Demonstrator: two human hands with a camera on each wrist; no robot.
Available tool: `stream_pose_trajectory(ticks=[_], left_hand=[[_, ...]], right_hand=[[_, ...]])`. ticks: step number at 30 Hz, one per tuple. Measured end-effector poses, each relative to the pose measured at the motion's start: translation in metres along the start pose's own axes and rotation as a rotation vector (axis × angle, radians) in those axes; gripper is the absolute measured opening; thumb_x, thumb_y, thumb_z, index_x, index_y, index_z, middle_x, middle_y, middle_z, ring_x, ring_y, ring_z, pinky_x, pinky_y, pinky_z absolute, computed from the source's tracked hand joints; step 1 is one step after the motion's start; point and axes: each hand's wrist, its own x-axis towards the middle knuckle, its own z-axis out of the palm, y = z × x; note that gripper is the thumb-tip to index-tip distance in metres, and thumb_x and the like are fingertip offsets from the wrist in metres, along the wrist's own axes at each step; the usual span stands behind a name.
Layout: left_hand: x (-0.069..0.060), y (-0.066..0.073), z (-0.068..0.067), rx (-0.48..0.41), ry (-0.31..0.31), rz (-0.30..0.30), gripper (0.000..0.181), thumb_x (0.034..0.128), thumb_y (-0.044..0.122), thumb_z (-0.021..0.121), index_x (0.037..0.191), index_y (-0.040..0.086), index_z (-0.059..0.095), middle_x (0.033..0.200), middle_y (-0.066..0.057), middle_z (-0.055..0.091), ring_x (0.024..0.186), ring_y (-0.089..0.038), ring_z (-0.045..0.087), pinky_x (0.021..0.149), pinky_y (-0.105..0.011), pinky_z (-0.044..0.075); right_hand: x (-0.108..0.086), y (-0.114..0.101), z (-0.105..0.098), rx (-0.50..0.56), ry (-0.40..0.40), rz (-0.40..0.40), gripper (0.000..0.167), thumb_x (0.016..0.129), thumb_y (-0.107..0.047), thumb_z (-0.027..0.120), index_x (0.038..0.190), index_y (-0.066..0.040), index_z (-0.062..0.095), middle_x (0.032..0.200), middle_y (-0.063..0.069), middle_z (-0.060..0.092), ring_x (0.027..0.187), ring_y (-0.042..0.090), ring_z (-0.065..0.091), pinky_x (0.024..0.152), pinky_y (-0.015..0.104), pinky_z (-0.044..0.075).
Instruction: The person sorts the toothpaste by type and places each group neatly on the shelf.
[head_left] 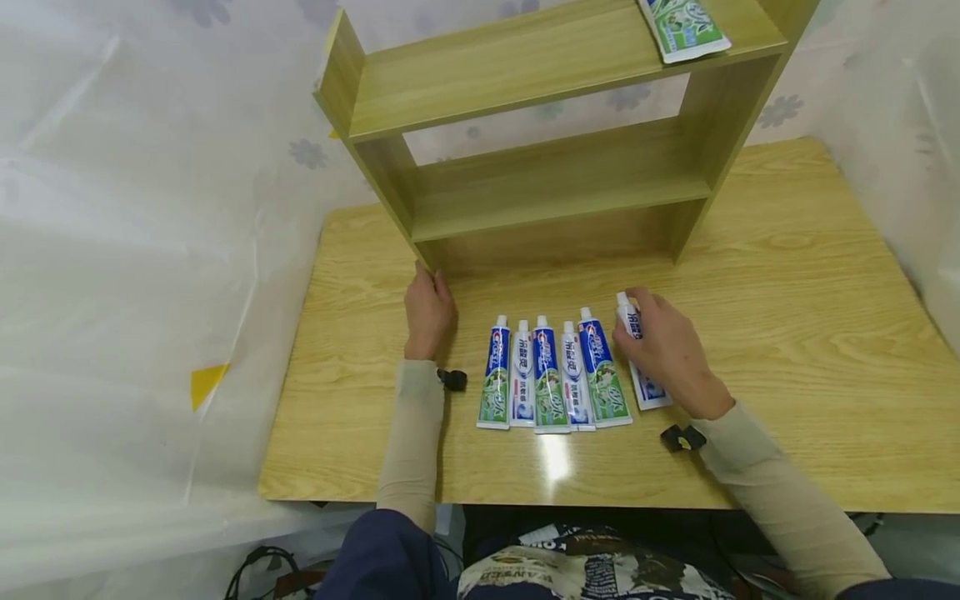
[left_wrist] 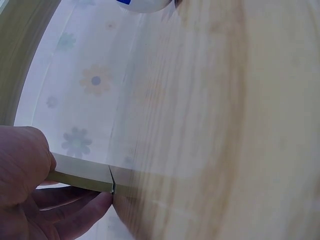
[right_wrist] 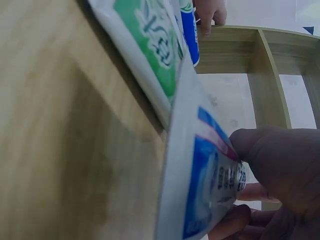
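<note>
My left hand [head_left: 430, 315] grips the lower front edge of the left side panel of a wooden shelf [head_left: 525, 187]. In the left wrist view, thumb [left_wrist: 25, 150] and fingers lie on either side of the panel edge [left_wrist: 82, 181]. Toward the right, my right hand [head_left: 671, 350] pinches a white-and-blue toothpaste tube [head_left: 651, 396], its cap toward the shelf. The right wrist view shows this tube's flat end [right_wrist: 175, 200] close up. Left of it lie toothpaste tubes in a row: three blue-and-green ones [head_left: 549, 383] alternating with two white ones [head_left: 522, 379].
Another green toothpaste tube [head_left: 686, 29] lies on the upper shelf board at the right, its end overhanging the edge. The shelf stands at the back of a wooden table [head_left: 810, 333]. Translucent sheeting [head_left: 135, 250] hangs at the left, with flowered covering behind.
</note>
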Motion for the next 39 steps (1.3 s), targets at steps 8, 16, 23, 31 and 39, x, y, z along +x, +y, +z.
stream_pose_trajectory(ticks=[8, 16, 23, 31, 39], left_hand=[[0.003, -0.001, -0.002, -0.030, -0.025, -0.021, 0.066, 0.1191, 0.037, 0.036, 0.161, -0.014, 0.037, 0.095, -0.027, 0.071, 0.082, -0.044, 0.073, 0.079, -0.060, 0.062], [0.002, 0.005, -0.004, 0.002, -0.008, -0.022, 0.062, 0.1193, 0.033, 0.038, 0.159, -0.015, 0.039, 0.102, -0.032, 0.073, 0.091, -0.050, 0.075, 0.082, -0.061, 0.062], [0.001, 0.007, -0.003, 0.019, 0.006, -0.012, 0.061, 0.1191, 0.031, 0.039, 0.158, -0.016, 0.041, 0.103, -0.034, 0.073, 0.093, -0.052, 0.075, 0.082, -0.062, 0.062], [0.002, 0.003, -0.002, 0.004, 0.017, 0.019, 0.061, 0.1191, 0.034, 0.037, 0.156, -0.015, 0.043, 0.097, -0.031, 0.073, 0.086, -0.050, 0.074, 0.076, -0.062, 0.061], [0.000, 0.004, -0.003, 0.004, 0.018, -0.001, 0.057, 0.1190, 0.031, 0.040, 0.154, -0.014, 0.045, 0.099, -0.030, 0.073, 0.090, -0.049, 0.075, 0.079, -0.061, 0.061]], right_hand=[[0.017, -0.012, -0.022, -0.007, 0.074, -0.056, 0.058, 0.105, -0.021, 0.066, 0.154, 0.004, 0.048, 0.120, 0.032, 0.067, 0.085, 0.039, 0.066, 0.064, 0.049, 0.056], [0.035, -0.028, -0.056, -0.018, 0.149, -0.076, 0.056, 0.106, -0.021, 0.065, 0.153, 0.003, 0.047, 0.116, 0.031, 0.064, 0.083, 0.040, 0.066, 0.061, 0.051, 0.059], [0.048, -0.039, -0.084, -0.015, 0.291, -0.125, 0.051, 0.106, -0.019, 0.065, 0.150, 0.003, 0.052, 0.118, 0.031, 0.066, 0.087, 0.044, 0.067, 0.071, 0.062, 0.062], [0.063, -0.048, -0.096, -0.015, 0.354, -0.160, 0.054, 0.105, -0.021, 0.066, 0.152, 0.002, 0.052, 0.118, 0.034, 0.067, 0.086, 0.049, 0.069, 0.069, 0.065, 0.061], [0.084, -0.052, -0.103, -0.012, 0.392, -0.205, 0.050, 0.106, -0.021, 0.064, 0.149, 0.003, 0.054, 0.121, 0.032, 0.068, 0.092, 0.048, 0.068, 0.076, 0.065, 0.061]])
